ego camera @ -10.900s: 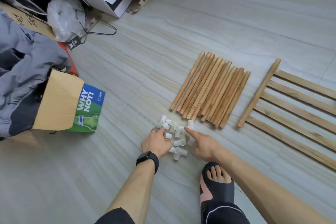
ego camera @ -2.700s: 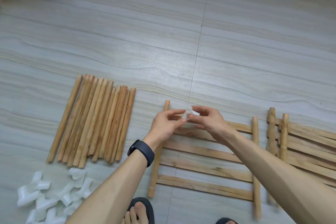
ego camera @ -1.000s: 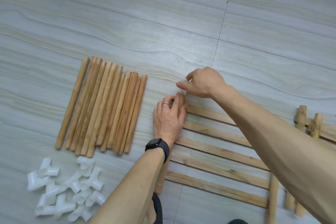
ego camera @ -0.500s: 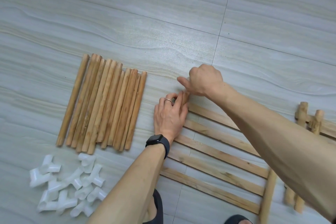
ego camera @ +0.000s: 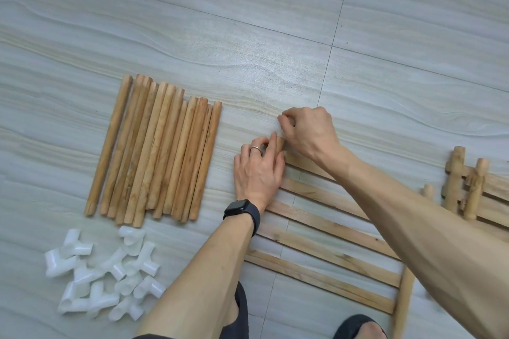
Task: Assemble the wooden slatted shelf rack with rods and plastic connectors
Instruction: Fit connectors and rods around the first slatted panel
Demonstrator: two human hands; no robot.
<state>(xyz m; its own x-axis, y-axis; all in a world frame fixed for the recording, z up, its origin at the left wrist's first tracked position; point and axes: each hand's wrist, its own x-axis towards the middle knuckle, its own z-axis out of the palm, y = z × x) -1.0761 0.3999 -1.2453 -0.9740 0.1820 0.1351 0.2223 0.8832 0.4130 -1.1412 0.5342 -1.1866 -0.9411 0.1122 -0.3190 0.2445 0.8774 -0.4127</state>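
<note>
A wooden slatted panel (ego camera: 325,250) lies flat on the tiled floor in front of me. My left hand (ego camera: 257,170) presses down on its left side rod and grips the rod's far end (ego camera: 280,143). My right hand (ego camera: 308,132) is curled shut just beyond that end, fingertips pinched together. The white plastic connector it carried is hidden inside the fingers. Several loose wooden rods (ego camera: 157,154) lie side by side to the left. A pile of white plastic connectors (ego camera: 104,278) sits at the near left.
More slatted panels (ego camera: 468,187) are stacked at the right edge, their rod ends sticking up. My feet in dark sandals (ego camera: 358,327) are at the bottom edge, close to the panel. Bare tile stretches beyond the hands.
My right hand has shifted slightly right and away past the rod's end with its fingers curled tighter. The left hand stays on the side rod. The panel has barely moved.
</note>
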